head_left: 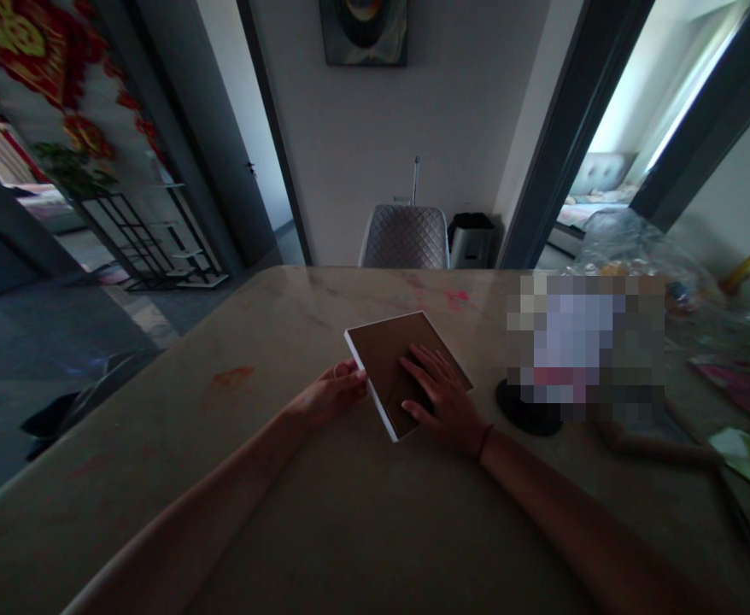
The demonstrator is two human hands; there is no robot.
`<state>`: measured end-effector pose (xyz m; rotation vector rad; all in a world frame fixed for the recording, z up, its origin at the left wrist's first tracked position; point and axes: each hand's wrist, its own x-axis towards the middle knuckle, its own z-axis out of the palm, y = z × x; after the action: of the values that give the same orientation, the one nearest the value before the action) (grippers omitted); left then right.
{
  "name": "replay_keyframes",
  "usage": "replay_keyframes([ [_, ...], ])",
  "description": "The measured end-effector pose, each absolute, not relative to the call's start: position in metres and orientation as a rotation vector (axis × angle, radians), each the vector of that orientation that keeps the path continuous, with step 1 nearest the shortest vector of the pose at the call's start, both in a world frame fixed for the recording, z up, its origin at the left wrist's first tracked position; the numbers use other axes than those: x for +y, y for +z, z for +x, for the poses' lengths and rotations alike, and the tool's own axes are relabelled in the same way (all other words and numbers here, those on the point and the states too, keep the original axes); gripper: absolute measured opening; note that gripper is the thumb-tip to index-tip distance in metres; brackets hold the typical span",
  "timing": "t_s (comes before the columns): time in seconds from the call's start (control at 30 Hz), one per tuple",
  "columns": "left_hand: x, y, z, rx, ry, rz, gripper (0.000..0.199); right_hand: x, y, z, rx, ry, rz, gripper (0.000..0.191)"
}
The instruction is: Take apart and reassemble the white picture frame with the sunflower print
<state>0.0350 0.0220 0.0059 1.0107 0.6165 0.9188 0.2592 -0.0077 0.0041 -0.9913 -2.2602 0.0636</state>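
Four slightly spread fingers (421, 367) of the right hand (444, 400) lie flat on the brown face of a thin square panel with a white edge (381, 350), with the thumb low on the same face, so the open hand steadies it from above. The left hand (331, 395) closes narrowly on the panel's white left edge, its fingers curled around it, though the dim view makes the thumb's exact place hard to judge. This division works well: broad, even pressure from one hand keeps the panel from skating while the other controls its edge. The panel appears to lie flat, turned askew, near the middle of a beige marble-look tabletop (266, 487). Just to its right sits a round black base (521, 410) beneath a pixelated blur (583, 337). A red stain (232, 377) marks the tabletop on the left, and a pink smear (457, 297) lies beyond the panel. Farther right rests a crumpled clear plastic bag (631, 248), while a grey quilted chair (404, 237) stands past the far edge.
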Motion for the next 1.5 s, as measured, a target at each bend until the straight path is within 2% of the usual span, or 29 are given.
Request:
replay_keyframes([
  [0.33, 0.022, 0.011, 0.042, 0.727, 0.873, 0.999, 0.038, -0.005, 0.001, 0.255, -2.256, 0.023, -1.154, 0.052],
  [1.17, 0.018, 0.019, 0.051, 0.82, 0.89, 1.055, 0.029, -0.002, -0.002, 0.255, -2.29, 0.096, -1.1, 0.051],
  [1.5, 0.024, 0.008, 0.04, 0.71, 0.859, 1.023, 0.032, -0.005, 0.0, 0.257, -2.259, 0.063, -1.126, 0.051],
])
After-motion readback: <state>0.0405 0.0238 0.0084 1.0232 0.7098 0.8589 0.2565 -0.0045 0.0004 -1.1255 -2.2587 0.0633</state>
